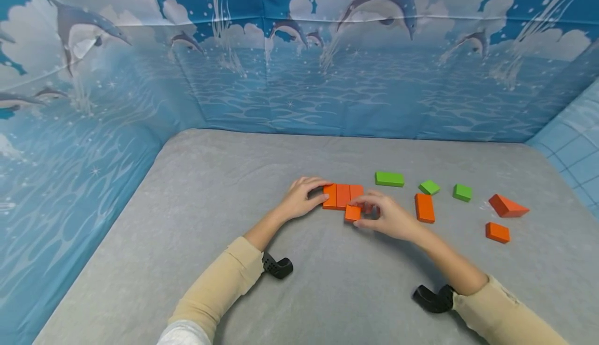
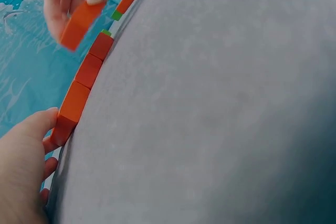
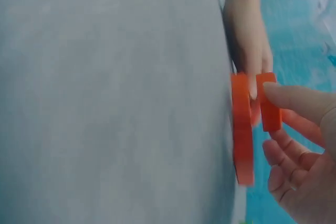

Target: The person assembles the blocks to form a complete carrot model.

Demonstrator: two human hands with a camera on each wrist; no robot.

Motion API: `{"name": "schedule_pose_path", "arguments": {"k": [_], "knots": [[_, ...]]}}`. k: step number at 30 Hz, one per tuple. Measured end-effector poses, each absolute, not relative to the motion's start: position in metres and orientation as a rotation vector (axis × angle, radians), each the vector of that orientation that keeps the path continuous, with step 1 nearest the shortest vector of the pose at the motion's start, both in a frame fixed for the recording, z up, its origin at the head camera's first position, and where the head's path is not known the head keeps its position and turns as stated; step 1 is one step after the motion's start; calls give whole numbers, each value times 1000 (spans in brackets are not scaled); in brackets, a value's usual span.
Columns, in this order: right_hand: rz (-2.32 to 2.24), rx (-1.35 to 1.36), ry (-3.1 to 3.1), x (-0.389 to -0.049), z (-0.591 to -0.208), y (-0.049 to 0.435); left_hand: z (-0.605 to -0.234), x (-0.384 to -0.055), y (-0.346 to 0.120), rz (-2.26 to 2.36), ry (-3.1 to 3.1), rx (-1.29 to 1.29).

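Three orange blocks (image 1: 343, 196) lie side by side in a row on the grey cloth. At the row's left end my left hand (image 1: 301, 197) holds the leftmost orange block (image 1: 329, 196), thumb and index finger at its edge. My right hand (image 1: 386, 215) pinches a small orange block (image 1: 353, 213) between thumb and fingers, close to the near right side of the row. In the left wrist view this pinched block (image 2: 83, 24) hangs above the surface, apart from the row (image 2: 88, 70). The right wrist view shows the pinched block (image 3: 269, 102) beside the row.
Right of the row lie a long green block (image 1: 389, 179), two small green blocks (image 1: 429, 187) (image 1: 462, 193), an upright-lying orange rectangle (image 1: 425, 208), an orange triangular block (image 1: 508, 207) and a small orange block (image 1: 497, 233). A dolphin-patterned curtain (image 1: 290, 90) borders the back.
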State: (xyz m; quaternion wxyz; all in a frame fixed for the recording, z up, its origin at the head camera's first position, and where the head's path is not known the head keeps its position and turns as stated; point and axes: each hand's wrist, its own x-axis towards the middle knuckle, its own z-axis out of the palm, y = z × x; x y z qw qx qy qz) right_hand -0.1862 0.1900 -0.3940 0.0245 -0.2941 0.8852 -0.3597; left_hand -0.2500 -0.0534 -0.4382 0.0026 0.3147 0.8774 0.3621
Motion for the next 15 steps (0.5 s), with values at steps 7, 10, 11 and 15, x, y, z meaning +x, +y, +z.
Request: {"name": "schedule_pose_path", "arguments": {"k": [7,10,11,15], "knots": [[-1056,-956,2710,-195,-402,169,-437,-250,-53,1106,2763,976],[-1026,-962,2725,-196,-403,165,-437,-250,-53,1108,2762,979],[-1019,-965,2732,-196,-403,164,-437,-250,-53,1108,2762,980],[-1001,-979,2767,-195,-405,161,-438,-250,-53,1104,2764,982]]}}
